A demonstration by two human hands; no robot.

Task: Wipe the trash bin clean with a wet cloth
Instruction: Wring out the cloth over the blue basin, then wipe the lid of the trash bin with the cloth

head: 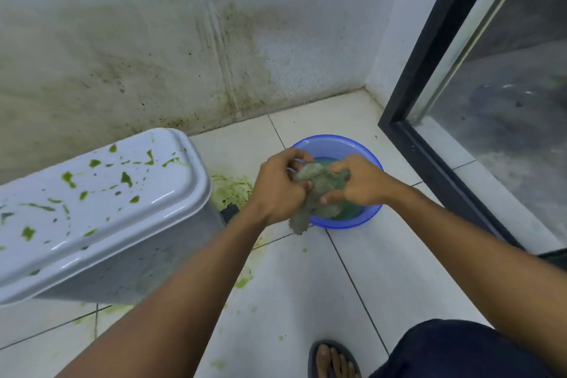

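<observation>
From the head camera, the left hand (277, 186) and the right hand (356, 182) both grip a grey-green cloth (319, 193), fingers curled round it, above a blue basin (334, 143) of water on the tiled floor (306, 285). The trash bin (122, 224) stands to the left, just beside the left forearm, its white lid spattered with green. More green is smeared on the tiles (231, 190) between bin and basin.

The cloth's lower tail hangs past the basin's near rim, so drips would likely land on the floor rather than in the water. If it goes to the lid too wet, or already dirty, it may spread the green instead of lifting it.

Counted: one bin, one cloth, one basin, two hands, one sandalled foot (333, 359).
</observation>
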